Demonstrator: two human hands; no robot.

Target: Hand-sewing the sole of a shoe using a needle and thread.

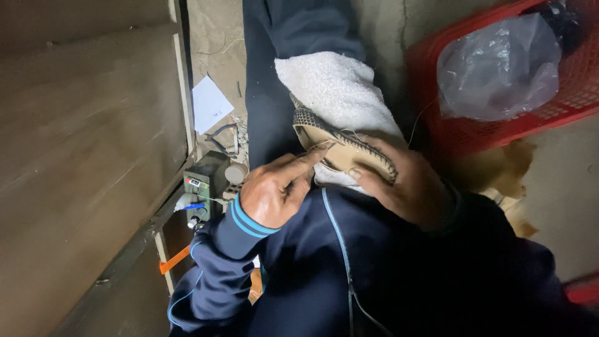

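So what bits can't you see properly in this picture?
- Head view: the right hand covers the near end of the shoe sole, so its full shape is hidden.
- Whatever the left hand's fingers pinch is too small to tell.
- The red basket is cut off by the top and right edges.
- The clear plastic bag inside it is too crumpled to show any contents.

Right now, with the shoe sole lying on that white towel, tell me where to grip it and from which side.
Grip the shoe sole across its near end, coming from its right edge, where the right hand already cups it. The sole is long, thin and flat on the white towel, so a pinch across its width probably steadies it best. That leaves the left edge open, where the left hand has a fingertip on the sole.
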